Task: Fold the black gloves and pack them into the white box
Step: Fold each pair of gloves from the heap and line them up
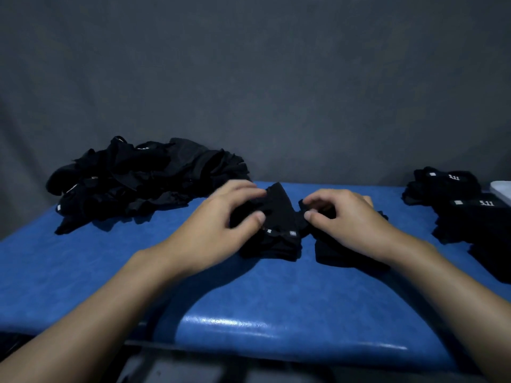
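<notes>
While my left hand (pixel 221 219) and right hand (pixel 345 217) pinch the black gloves (pixel 279 211) on the blue table (pixel 249 299), fingers curled into cloth, I'm mid-fold; next needs a flat crease before boxing.

The picture is dim and has a cold, bluish tone. The light seems to come from above: the forearms throw soft, wide shadows on the blue surface (pixel 83 272), and its near edge shows pale streaks of glare. The black gloves (pixel 279 214) under the hands are almost pure black, with little detail. The fingers of the left hand (pixel 218 219) are a little blurred; the right hand (pixel 348 217) is sharper. The wide lens bends the surface edges and stretches the forearms at the lower corners.
</notes>
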A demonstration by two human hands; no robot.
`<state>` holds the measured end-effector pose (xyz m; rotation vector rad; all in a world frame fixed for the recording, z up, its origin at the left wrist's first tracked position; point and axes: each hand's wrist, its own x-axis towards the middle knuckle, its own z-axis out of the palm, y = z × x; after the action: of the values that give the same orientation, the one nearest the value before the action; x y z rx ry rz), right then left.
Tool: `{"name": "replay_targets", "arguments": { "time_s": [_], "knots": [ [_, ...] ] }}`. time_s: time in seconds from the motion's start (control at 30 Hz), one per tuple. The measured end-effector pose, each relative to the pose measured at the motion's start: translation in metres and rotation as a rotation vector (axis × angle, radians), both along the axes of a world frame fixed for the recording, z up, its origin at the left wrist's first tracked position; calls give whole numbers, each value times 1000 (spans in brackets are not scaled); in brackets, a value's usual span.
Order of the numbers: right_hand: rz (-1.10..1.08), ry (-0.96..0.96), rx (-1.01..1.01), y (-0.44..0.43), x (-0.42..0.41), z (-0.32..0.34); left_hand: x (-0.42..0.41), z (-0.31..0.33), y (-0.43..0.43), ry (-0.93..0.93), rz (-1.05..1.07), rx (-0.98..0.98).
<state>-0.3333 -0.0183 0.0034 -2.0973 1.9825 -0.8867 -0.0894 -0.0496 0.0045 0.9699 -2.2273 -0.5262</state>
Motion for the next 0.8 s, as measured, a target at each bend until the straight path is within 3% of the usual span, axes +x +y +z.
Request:
{"name": "replay_targets", "arguments": {
  "time_s": [0.1, 0.23, 0.5, 0.8],
  "knots": [
    [-24, 19, 2, 0, 1, 0, -5, -2, 14, -232, -113, -42],
    [-11, 31, -5, 0, 3, 2, -5, -8, 19, -439, -56, -64],
    [56, -164, -144, -6, 5, 11, -4, -8, 14, -394, -20, -92],
    [-7, -87, -114, -11, 5, 12, -6, -9, 13, -329, 1, -55]
  ]
}}
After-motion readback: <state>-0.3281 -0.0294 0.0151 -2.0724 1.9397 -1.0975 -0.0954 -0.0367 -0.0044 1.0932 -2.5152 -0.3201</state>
